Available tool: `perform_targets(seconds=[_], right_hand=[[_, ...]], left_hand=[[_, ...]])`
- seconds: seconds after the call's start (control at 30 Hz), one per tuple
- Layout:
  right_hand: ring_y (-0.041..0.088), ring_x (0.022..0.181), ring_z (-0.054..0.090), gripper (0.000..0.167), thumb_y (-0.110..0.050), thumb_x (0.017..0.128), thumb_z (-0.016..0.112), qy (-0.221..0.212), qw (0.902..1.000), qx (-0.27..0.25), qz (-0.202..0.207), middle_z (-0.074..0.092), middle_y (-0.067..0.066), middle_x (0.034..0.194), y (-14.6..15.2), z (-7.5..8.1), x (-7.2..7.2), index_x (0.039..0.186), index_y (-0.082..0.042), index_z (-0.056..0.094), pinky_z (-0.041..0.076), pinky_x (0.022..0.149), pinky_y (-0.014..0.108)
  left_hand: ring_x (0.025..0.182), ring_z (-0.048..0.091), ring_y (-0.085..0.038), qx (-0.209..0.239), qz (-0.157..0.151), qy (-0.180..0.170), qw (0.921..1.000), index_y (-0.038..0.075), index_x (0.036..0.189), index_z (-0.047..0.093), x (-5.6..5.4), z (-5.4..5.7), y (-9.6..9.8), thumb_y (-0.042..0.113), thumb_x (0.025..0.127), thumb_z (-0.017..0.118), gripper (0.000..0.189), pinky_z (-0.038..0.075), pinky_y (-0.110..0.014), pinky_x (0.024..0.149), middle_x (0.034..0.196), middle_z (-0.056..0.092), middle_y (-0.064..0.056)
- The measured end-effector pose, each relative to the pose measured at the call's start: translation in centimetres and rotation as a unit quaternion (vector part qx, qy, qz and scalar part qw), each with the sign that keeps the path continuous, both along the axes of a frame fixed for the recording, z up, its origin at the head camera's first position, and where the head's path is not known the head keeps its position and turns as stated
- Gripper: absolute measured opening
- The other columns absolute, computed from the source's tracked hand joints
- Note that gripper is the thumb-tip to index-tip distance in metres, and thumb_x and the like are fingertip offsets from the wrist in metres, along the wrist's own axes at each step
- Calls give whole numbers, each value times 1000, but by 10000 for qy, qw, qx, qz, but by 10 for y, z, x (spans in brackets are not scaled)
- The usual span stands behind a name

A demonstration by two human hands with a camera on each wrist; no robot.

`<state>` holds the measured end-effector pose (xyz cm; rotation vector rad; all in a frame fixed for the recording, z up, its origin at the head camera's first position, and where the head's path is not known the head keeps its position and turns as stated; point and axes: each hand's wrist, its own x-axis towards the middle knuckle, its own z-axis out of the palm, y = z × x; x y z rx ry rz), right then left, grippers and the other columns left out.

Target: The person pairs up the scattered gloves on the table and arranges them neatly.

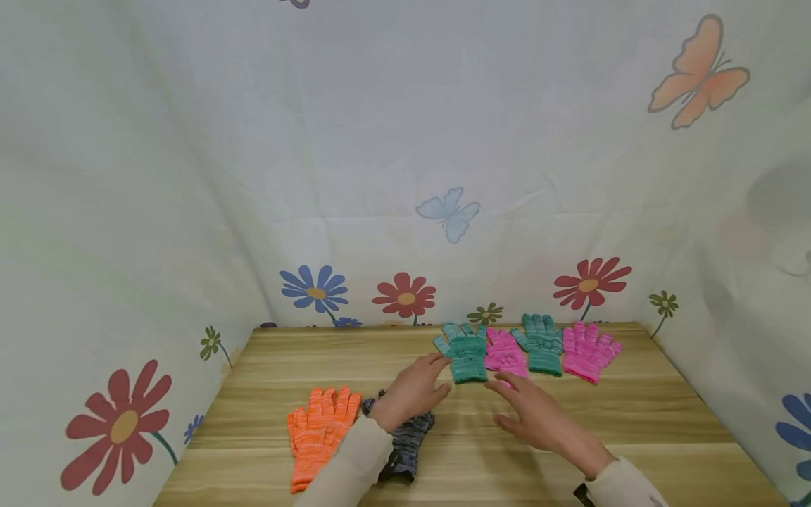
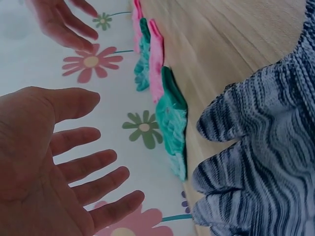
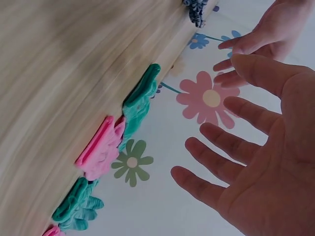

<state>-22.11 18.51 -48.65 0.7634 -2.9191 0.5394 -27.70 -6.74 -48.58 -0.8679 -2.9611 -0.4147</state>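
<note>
My left hand (image 1: 416, 391) is held over the table with its fingers spread and nothing in them. Below it lies a dark grey striped knit glove (image 1: 407, 445), partly hidden by the wrist and sleeve. My right hand (image 1: 534, 414) hovers to the right, fingers extended and holding nothing. Beyond the hands a row of knit gloves lies flat: a green glove (image 1: 469, 358), a pink glove (image 1: 505, 352), a second green glove (image 1: 543, 345) and a second pink glove (image 1: 589, 352). In the left wrist view the grey glove (image 2: 266, 147) looms close, apart from the fingers.
Orange knit gloves (image 1: 322, 429) lie at the front left, seemingly overlapping, beside the grey one. The wooden table (image 1: 659, 422) ends at a white cloth backdrop (image 1: 380, 141) printed with flowers and butterflies, which also encloses both sides.
</note>
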Motion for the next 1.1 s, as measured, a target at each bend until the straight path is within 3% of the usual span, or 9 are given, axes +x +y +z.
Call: perform_targets(seconds=[0.33, 0.53, 0.83, 1.1], right_hand=[[33, 115, 61, 55, -26, 88, 74, 400, 9992, -6, 0, 56, 14, 136, 8, -7, -12, 138, -13, 55, 53, 90, 53], [30, 113, 62, 54, -27, 90, 73, 382, 9993, 27, -33, 57, 12, 134, 7, -9, -34, 138, -12, 55, 55, 88, 49], [39, 129, 53, 55, -27, 92, 70, 63, 9997, 148, -181, 47, 20, 147, -6, -6, -65, 141, -8, 52, 48, 100, 56], [31, 119, 59, 54, -27, 92, 70, -152, 9995, 265, -31, 53, 14, 138, -25, -10, -97, 140, -9, 53, 53, 94, 48]], left_hand=[[137, 47, -26, 120, 116, -397, 9991, 19, 147, 45, -9, -16, 10, 33, 100, 57, 51, 48, -46, 104, 151, 45, -6], [136, 47, -25, 85, 93, -358, 9993, 17, 146, 46, -13, -22, 10, 33, 100, 57, 51, 49, -45, 104, 151, 46, -5], [135, 48, -25, 79, 150, -282, 9995, 17, 146, 48, -11, -21, 8, 35, 100, 56, 50, 49, -45, 103, 149, 47, -4], [134, 49, -25, 20, 212, -197, 9996, 18, 145, 48, -11, -20, 2, 36, 100, 56, 49, 49, -45, 103, 149, 48, -3]])
